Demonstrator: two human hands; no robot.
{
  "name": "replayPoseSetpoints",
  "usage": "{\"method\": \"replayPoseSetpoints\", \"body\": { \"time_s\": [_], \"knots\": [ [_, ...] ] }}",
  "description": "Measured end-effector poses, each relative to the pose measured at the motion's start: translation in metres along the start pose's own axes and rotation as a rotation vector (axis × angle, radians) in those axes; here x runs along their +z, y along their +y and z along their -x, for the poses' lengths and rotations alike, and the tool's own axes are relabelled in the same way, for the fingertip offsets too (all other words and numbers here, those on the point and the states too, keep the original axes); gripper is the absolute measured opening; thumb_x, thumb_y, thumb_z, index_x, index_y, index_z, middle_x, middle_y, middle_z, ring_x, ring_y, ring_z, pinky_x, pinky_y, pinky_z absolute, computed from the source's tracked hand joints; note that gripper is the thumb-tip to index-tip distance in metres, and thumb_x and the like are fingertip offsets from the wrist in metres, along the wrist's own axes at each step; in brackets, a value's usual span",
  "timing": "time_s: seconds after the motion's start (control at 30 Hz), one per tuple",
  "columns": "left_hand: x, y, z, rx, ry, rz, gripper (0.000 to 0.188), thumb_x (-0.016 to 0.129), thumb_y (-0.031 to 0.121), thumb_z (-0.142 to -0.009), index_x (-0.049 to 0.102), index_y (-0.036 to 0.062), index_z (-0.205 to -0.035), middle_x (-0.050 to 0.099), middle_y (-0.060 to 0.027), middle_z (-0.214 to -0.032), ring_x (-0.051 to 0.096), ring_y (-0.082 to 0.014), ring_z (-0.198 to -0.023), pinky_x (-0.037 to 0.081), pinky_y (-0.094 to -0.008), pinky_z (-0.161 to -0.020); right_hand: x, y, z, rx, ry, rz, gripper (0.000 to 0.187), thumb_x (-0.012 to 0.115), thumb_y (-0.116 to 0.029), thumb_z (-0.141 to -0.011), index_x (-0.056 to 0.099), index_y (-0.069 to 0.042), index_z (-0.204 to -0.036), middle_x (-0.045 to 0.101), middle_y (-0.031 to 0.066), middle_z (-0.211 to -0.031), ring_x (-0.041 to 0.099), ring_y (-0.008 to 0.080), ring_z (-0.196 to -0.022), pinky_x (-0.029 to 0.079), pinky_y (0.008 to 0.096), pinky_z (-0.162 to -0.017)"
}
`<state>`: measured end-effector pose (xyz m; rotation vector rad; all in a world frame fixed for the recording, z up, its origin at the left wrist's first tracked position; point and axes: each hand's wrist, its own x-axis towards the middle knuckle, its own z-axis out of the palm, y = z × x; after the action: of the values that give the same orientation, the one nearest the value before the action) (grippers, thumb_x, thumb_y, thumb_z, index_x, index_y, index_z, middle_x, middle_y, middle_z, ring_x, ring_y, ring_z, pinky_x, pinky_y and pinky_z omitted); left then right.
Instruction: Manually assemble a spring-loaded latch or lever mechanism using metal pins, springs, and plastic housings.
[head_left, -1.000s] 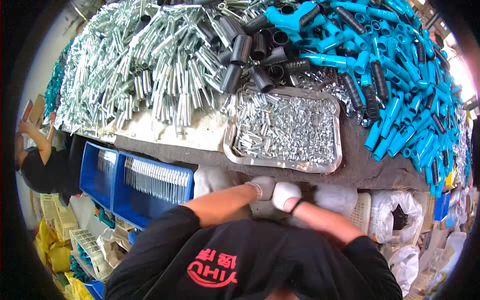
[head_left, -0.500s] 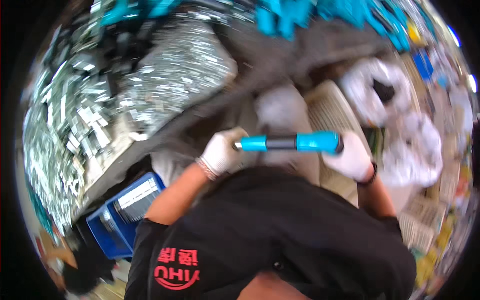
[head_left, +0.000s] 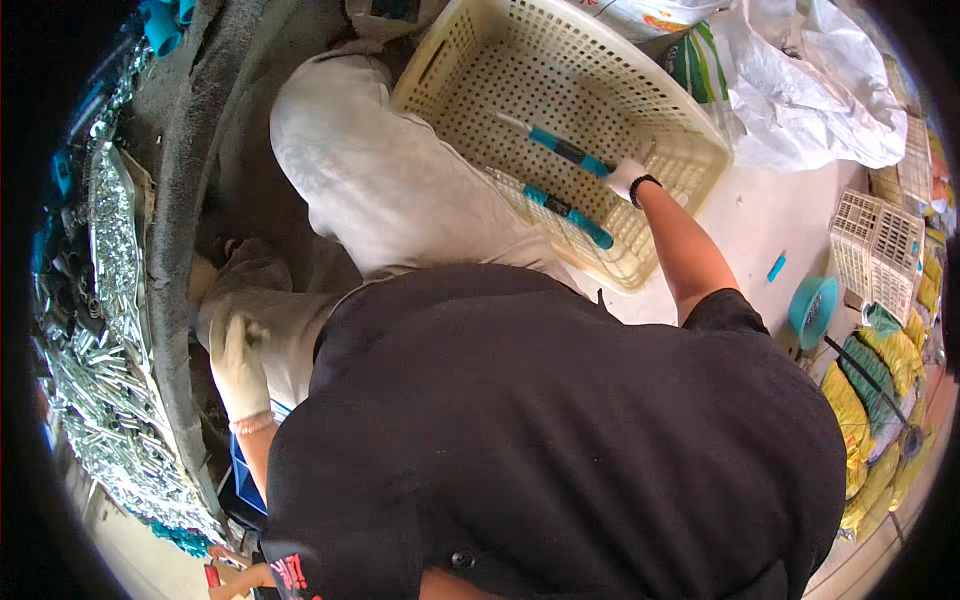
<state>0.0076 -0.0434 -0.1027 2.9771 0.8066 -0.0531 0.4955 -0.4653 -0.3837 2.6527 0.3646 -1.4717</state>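
One cream basket (head_left: 690,172) with a holed floor and walls stood to the person's right. In it were an upper tool (head_left: 570,151) and a lower tool (head_left: 567,214), two in all, each teal and black with a pale shaft at its left end. The right hand (head_left: 626,177), in a white glove, reached over into the basket and was wrapped around the right end of the upper tool; the lower tool lay near it, untouched.

The left hand (head_left: 240,365), also gloved, hung beside the person's leg, well apart from both tools; its fingers were blurred, so I could not tell whether they were spread or pressed together.

One teal bowl (head_left: 800,297) on the floor (head_left: 740,235) held something grey, with one small blue piece (head_left: 777,266) lying near it. On the left, one tray (head_left: 145,195) contained many small shiny metal pieces (head_left: 112,235), too many to count.
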Motion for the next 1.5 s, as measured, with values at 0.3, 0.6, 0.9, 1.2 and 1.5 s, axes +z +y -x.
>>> {"method": "replayPoseSetpoints", "body": {
  "time_s": [0.3, 0.6, 0.9, 1.2, 1.5],
  "knots": [
    [0.008, 0.026, 0.040, -0.739, 0.094, 0.708, 0.023, 0.051, -0.001, -0.093, 0.061, -0.0035, -0.113, 0.058, -0.0214, -0.132, 0.067, -0.0292, -0.096, 0.055, -0.0328, -0.078, 0.102, 0.011, -0.019, 0.041, -0.183, 0.568, 0.037, 0.057, -0.025, -0.088, 0.072, -0.004, -0.115, 0.067, 0.0196, -0.123, 0.066, 0.0332, -0.111, 0.053, 0.0432, -0.089],
    [-0.006, 0.001, 0.021, -0.336, 0.164, 0.380, 0.021, 0.062, -0.004, -0.081, 0.065, 0.0030, -0.100, 0.064, -0.0174, -0.122, 0.066, -0.0282, -0.094, 0.055, -0.0352, -0.081, 0.060, -0.052, 0.012, -0.053, 0.111, 0.314, 0.049, 0.053, -0.039, -0.093, 0.066, -0.006, -0.127, 0.063, 0.0196, -0.132, 0.061, 0.0351, -0.121, 0.049, 0.0440, -0.101],
    [-0.038, 0.022, 0.006, -0.588, 0.285, 1.299, 0.034, 0.063, 0.011, -0.092, 0.062, -0.0004, -0.124, 0.066, -0.0045, -0.099, 0.060, -0.0102, -0.089, 0.050, -0.0251, -0.082, -0.128, -0.344, 0.282, -1.425, 0.766, -0.609, 0.033, 0.062, -0.002, -0.092, 0.059, 0.002, -0.125, 0.063, 0.0204, -0.120, 0.065, 0.0305, -0.109, 0.050, 0.0406, -0.097],
    [-0.067, -0.020, 0.044, -0.200, 0.392, 1.024, 0.030, 0.066, 0.015, -0.091, 0.064, 0.0021, -0.118, 0.067, -0.0148, -0.100, 0.065, -0.0290, -0.091, 0.053, -0.0382, -0.081, -0.171, -0.694, 0.396, -1.942, 0.729, -0.022, 0.023, 0.063, -0.015, -0.090, 0.069, -0.001, -0.108, 0.070, 0.0192, -0.106, 0.067, 0.0338, -0.103, 0.053, 0.0393, -0.091],
    [-0.070, -0.057, 0.120, -0.619, 0.497, 1.190, 0.030, 0.067, 0.006, -0.090, 0.064, -0.0018, -0.119, 0.067, -0.0095, -0.103, 0.064, -0.0140, -0.094, 0.052, -0.0292, -0.084, -0.143, -0.887, 0.463, -1.647, 1.173, 0.054, 0.028, 0.059, -0.028, -0.091, 0.070, -0.008, -0.107, 0.070, 0.0206, -0.106, 0.066, 0.0372, -0.104, 0.053, 0.0451, -0.092]
  ]
}}
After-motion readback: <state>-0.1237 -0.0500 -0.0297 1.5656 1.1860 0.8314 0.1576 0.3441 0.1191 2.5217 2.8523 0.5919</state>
